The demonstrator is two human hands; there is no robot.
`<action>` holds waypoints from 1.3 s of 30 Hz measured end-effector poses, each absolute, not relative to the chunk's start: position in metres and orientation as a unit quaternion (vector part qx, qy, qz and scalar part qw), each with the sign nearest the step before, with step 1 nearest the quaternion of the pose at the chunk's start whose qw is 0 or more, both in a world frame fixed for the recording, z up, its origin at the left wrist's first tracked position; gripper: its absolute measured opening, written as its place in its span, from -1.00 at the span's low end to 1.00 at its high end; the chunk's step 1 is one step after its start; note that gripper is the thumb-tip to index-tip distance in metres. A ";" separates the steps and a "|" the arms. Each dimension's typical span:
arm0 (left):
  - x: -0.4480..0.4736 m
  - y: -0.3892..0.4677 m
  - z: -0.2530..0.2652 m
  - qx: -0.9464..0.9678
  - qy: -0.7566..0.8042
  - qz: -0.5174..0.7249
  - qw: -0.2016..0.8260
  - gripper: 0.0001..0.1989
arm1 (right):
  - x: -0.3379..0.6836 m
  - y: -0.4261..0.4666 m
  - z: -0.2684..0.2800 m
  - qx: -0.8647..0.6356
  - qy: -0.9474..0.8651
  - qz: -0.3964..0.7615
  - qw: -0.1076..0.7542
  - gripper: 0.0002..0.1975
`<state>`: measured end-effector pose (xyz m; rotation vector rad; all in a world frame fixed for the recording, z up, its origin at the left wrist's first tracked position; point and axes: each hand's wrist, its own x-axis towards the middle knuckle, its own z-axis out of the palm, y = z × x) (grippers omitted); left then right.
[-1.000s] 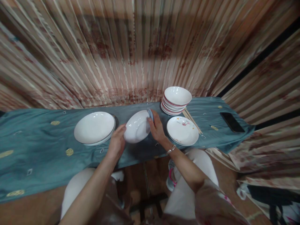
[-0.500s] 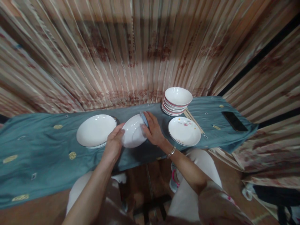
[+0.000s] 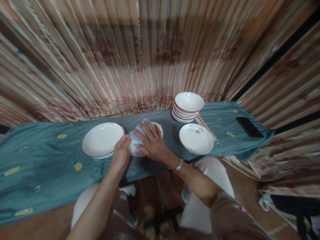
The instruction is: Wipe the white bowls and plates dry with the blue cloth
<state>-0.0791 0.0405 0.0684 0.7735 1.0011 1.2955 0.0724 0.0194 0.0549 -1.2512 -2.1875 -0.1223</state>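
Observation:
My left hand (image 3: 121, 149) grips the left edge of a white plate (image 3: 135, 149), held tilted above the table with its plain underside towards me. Across that underside my right hand (image 3: 155, 145) presses a light blue cloth (image 3: 138, 132), fingers stretched over it; the two cover most of the plate. To the left of my left hand, larger white oval plates (image 3: 103, 139) lie stacked. A small stack of white plates with a flower pattern (image 3: 196, 139) is right of my right hand.
Behind the flowered plates stands a stack of white bowls with red rims (image 3: 189, 102), with wooden chopsticks (image 3: 206, 127) beside it. A black phone (image 3: 249, 127) lies at the right end of the teal tablecloth (image 3: 57, 170). Patterned curtains (image 3: 150, 66) hang close behind the table.
My right hand has moved left from the plate's right rim onto the middle of its underside, spreading the blue cloth over it. My left hand keeps its hold on the left edge.

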 end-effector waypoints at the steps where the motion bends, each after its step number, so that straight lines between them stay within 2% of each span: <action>1: -0.079 0.041 0.069 0.331 0.432 0.563 0.622 -0.56 | 0.073 0.020 0.055 -0.473 -0.826 -0.047 0.303 -0.41; 10: -0.083 0.044 0.066 0.346 0.423 0.559 0.624 -0.59 | 0.083 0.029 0.040 -0.511 -0.789 -0.033 0.340 -0.38; 19: -0.095 0.050 0.057 0.318 0.444 0.569 0.614 -0.62 | 0.095 0.034 0.006 -0.528 -0.747 0.032 0.402 -0.26; 34: -0.102 0.052 0.050 0.274 0.444 0.583 0.623 -0.56 | 0.088 0.024 -0.032 -0.554 -0.701 0.124 0.431 -0.16; 39: -0.104 0.052 0.049 0.269 0.441 0.588 0.622 -0.64 | 0.083 0.018 -0.040 -0.560 -0.688 0.151 0.437 -0.14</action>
